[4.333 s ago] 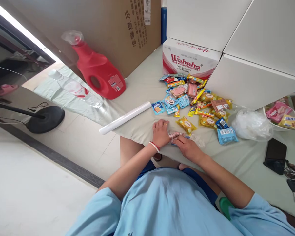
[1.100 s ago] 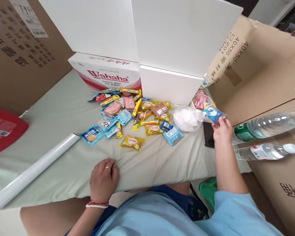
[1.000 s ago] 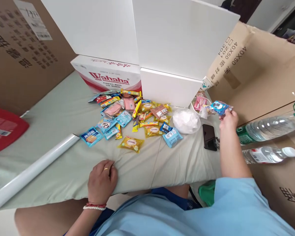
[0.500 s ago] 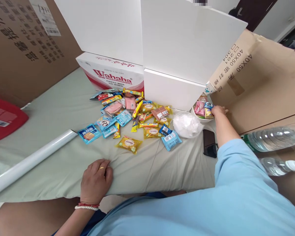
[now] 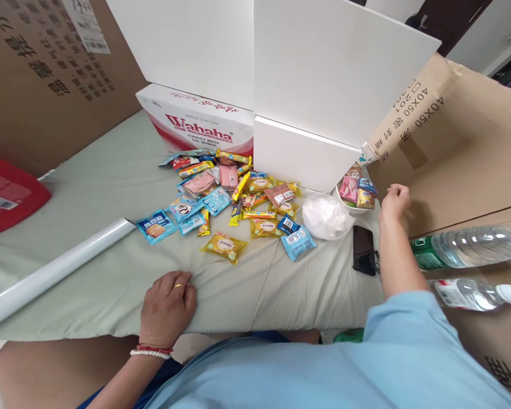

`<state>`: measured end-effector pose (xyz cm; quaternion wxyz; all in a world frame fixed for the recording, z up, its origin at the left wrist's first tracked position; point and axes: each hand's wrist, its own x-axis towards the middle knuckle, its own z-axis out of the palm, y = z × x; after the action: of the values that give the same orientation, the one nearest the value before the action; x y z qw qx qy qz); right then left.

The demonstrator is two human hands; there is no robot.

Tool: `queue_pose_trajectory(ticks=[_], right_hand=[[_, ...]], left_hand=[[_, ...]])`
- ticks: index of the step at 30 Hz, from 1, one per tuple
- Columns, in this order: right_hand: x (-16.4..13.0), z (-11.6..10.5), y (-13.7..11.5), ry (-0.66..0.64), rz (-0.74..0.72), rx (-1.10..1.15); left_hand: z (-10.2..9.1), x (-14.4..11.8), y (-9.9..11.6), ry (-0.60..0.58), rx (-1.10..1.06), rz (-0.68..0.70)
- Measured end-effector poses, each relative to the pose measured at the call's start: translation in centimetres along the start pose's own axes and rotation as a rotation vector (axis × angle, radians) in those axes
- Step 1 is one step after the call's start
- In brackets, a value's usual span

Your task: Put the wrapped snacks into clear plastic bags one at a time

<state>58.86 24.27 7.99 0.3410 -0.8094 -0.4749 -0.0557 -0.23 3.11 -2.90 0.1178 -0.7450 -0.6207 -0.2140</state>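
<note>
My left hand (image 5: 168, 307) lies palm down near the front edge of the cloth, its fingers curled in and nothing visible in them. To the right of the white bowl (image 5: 354, 210), my right hand (image 5: 396, 201) hovers apart from it, fingers folded and nothing showing in them. Packaged snacks (image 5: 357, 190) in pink, blue and yellow wrappers fill that bowl. A loose heap of wrapped snacks (image 5: 242, 196) covers the middle of the cloth. Closest to my left hand is a yellow snack packet (image 5: 225, 246); a light blue packet (image 5: 298, 242) lies further right.
A crumpled white plastic bag (image 5: 326, 216) and a black phone (image 5: 363, 250) lie near the bowl. White panels (image 5: 306, 150) and a Wahaba-style water carton (image 5: 200, 122) stand behind. Left are a white roll (image 5: 59, 267) and a red container (image 5: 12, 193); right, plastic bottles (image 5: 472, 247) and cardboard (image 5: 460, 147).
My right hand has drawn away from the snacks in the bowl, moving to the right. My left hand stays put, and the view has shifted slightly.
</note>
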Motion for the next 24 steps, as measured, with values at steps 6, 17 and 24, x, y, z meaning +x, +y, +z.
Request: queue_pose_trajectory(ticks=[6,17,24], right_hand=[[-9.9,0.6,-0.2,-0.388,-0.042,0.133],[-19.3,-4.5,-1.9,-0.245,0.385,0.952],[-35.3,-3.8,-11.5,-1.019,0.627,1.265]], left_hand=[[-0.1,0.0,0.2,-0.039,-0.025,-0.034],[-1.9,-0.3,3.1,0.125,-0.355,-0.354],[-3.9,1.2,11.9,-0.369,-1.234,-0.245]])
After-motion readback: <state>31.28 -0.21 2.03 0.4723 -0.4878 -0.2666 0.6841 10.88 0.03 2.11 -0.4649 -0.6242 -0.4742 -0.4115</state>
